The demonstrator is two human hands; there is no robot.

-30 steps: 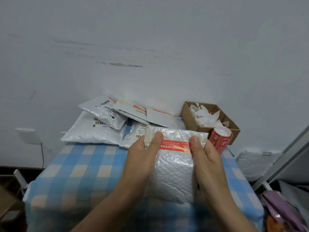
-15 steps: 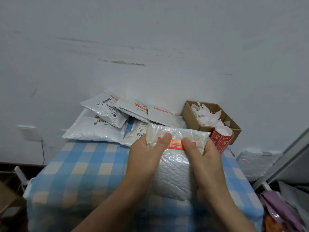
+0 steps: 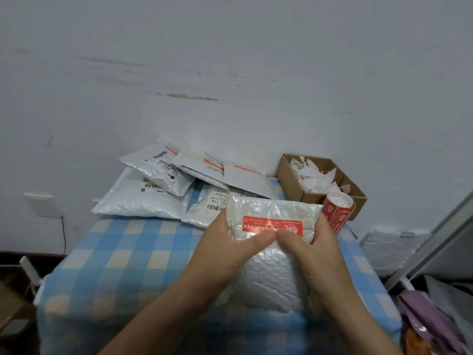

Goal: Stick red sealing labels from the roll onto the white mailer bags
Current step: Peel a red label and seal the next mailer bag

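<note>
A white bubble mailer bag [image 3: 271,272] is held upright over the blue checked table [image 3: 122,254]. A red sealing label [image 3: 272,224] lies across its top flap. My left hand [image 3: 230,249] grips the bag's left side and my right hand [image 3: 317,254] grips its right side. Both thumbs meet on the bag just under the label's lower edge. The red label roll [image 3: 337,213] stands just behind my right hand, against the cardboard box.
Several white mailer bags [image 3: 143,201] with barcodes and red labels are piled at the back of the table by the wall. A cardboard box [image 3: 291,180] of white backing scraps sits at back right. Purple and grey bags [image 3: 435,313] lie right of the table.
My thumbs have slid inward along the label from its two ends and now meet at the middle, just below it. The bag has stayed in my hands.
</note>
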